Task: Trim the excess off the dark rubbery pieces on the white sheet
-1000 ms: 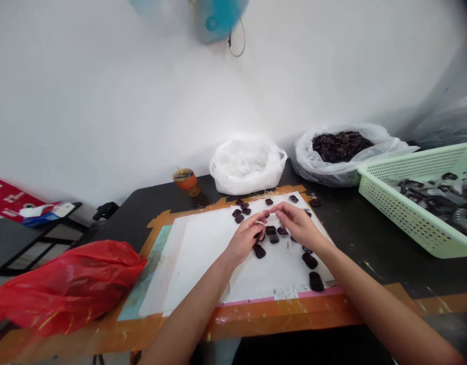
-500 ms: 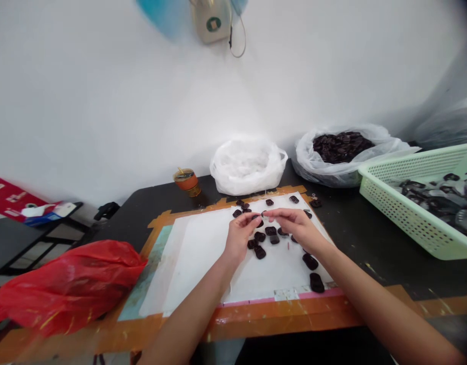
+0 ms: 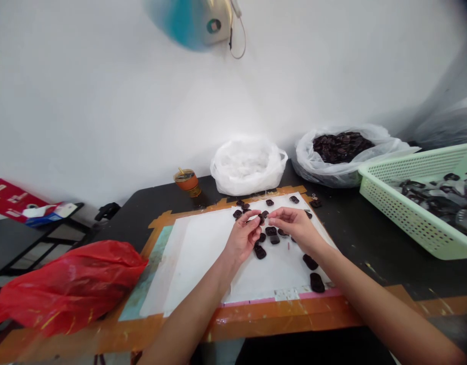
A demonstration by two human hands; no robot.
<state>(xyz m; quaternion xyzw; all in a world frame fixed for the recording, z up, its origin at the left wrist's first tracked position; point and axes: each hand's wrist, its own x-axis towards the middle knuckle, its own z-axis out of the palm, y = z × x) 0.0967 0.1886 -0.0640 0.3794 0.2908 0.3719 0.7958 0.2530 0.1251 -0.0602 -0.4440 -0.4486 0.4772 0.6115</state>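
Over the white sheet [image 3: 195,253], my left hand [image 3: 242,236] pinches a small dark piece [image 3: 261,219] between thumb and fingers. Close on its right, my right hand [image 3: 294,226] has its fingertips pressed together beside that piece; what they hold, if anything, is too small to make out. Several dark pieces lie around and under the hands, among them one in the middle [image 3: 271,231] and one near the front edge [image 3: 317,283].
Behind the sheet stand a white bag [image 3: 248,170], a bag of dark pieces [image 3: 343,147] and an orange-brown cup [image 3: 186,181]. A green basket [image 3: 411,228] is at right, a red bag [image 3: 73,284] at left. A blurred blue fan [image 3: 183,23] hangs above.
The dark piece in my left hand has been turned upright and shows more. My left fingers have curled in, and my right fingers have bent closer together.
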